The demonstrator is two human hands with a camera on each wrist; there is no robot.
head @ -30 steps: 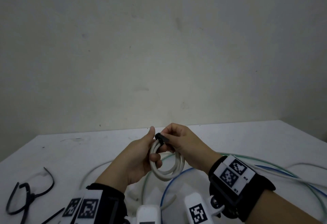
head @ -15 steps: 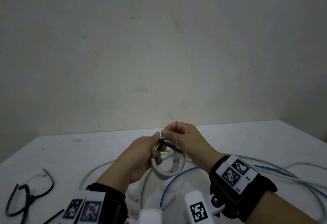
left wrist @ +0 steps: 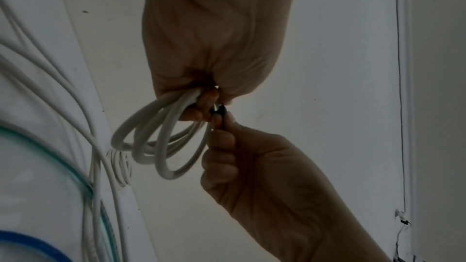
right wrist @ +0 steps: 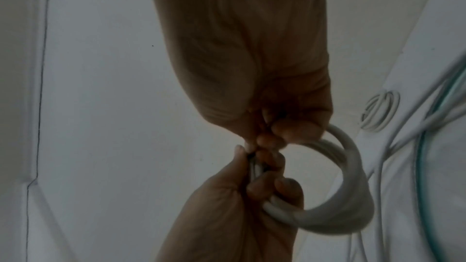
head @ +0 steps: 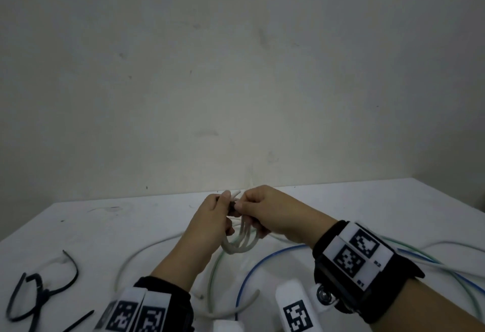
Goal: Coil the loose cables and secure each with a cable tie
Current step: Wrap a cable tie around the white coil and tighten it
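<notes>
Both hands hold a white cable coil above the table, a black cable tie at its top

The left hand (head: 210, 224) curls its fingers round the top of the white cable coil (head: 240, 242), whose loops hang below; the right hand (head: 265, 211) pinches the black cable tie (left wrist: 218, 111) just beside the left thumb. Loose white, green and blue cables (head: 262, 260) lie on the white table (head: 105, 226), with spare black cable ties (head: 39, 292) well to the left

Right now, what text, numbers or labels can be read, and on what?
"R2", "R1": small print beside the square black-and-white markers on the black right wrist band, blurred, uncertain.
White marker tags on the left wrist band: patterns only, no words.
Nothing legible in the wrist views.
</notes>
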